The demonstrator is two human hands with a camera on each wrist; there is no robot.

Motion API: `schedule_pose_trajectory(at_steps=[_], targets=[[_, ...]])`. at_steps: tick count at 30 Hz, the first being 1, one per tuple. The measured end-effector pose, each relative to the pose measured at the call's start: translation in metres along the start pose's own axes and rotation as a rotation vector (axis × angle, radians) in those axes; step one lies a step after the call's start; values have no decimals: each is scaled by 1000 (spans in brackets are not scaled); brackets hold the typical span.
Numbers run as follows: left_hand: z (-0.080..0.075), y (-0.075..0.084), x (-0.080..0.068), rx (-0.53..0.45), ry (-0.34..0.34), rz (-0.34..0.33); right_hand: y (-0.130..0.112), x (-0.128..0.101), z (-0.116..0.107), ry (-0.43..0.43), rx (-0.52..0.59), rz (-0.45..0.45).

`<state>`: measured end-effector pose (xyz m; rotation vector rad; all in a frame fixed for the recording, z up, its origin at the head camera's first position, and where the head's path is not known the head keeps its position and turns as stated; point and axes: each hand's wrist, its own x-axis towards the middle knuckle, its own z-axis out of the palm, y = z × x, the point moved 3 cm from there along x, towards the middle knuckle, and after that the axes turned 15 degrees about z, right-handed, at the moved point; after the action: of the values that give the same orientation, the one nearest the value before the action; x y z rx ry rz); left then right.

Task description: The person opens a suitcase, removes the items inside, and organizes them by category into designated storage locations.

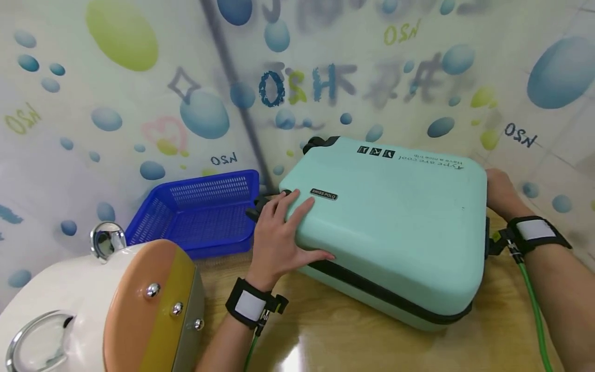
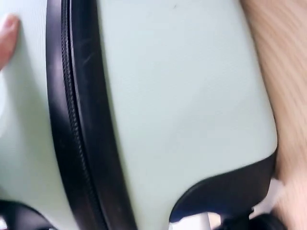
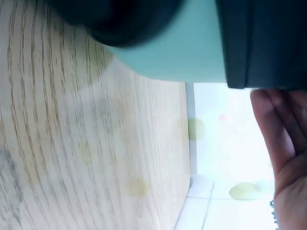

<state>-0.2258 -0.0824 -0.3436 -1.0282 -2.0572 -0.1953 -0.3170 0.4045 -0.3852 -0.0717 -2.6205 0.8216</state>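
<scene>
A mint-green hard-shell suitcase [image 1: 390,206] lies flat on the wooden table, slightly angled, with a black zipper band [image 2: 76,120] round its side. My left hand [image 1: 279,240] rests with spread fingers on its left front corner, beside the small brand plate [image 1: 324,194]. One fingertip [image 2: 7,38] shows on the shell in the left wrist view. At the suitcase's right end, my right hand [image 1: 504,194] is partly hidden behind the shell. The right wrist view shows its fingers [image 3: 273,124] fairly straight, with their ends at a dark part of the case.
A blue plastic basket [image 1: 186,180] stands left of the suitcase, near the wheels [image 1: 254,209]. In the left foreground is a white bread-bin-like box [image 1: 69,289] with a chrome handle and wood-coloured end panel. A patterned curtain [image 1: 186,77] hangs behind the table [image 1: 344,336].
</scene>
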Motion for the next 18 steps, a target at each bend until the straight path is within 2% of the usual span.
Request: schedule_pose_trajectory(at_steps=[2, 4, 6, 10, 15, 18], targets=[[3, 4, 2, 22, 21, -10, 1, -1, -1, 31, -17, 57], [6, 8, 4, 46, 38, -23, 3, -1, -1, 7, 4, 171], [8, 12, 6, 72, 52, -33, 2, -1, 1, 3, 17, 212], [9, 19, 11, 100, 79, -51, 2, 0, 1, 13, 24, 245], [15, 31, 21, 143, 80, -95, 4, 0, -1, 35, 23, 276], [20, 43, 28, 201, 67, -117, 6, 1, -2, 75, 22, 236]])
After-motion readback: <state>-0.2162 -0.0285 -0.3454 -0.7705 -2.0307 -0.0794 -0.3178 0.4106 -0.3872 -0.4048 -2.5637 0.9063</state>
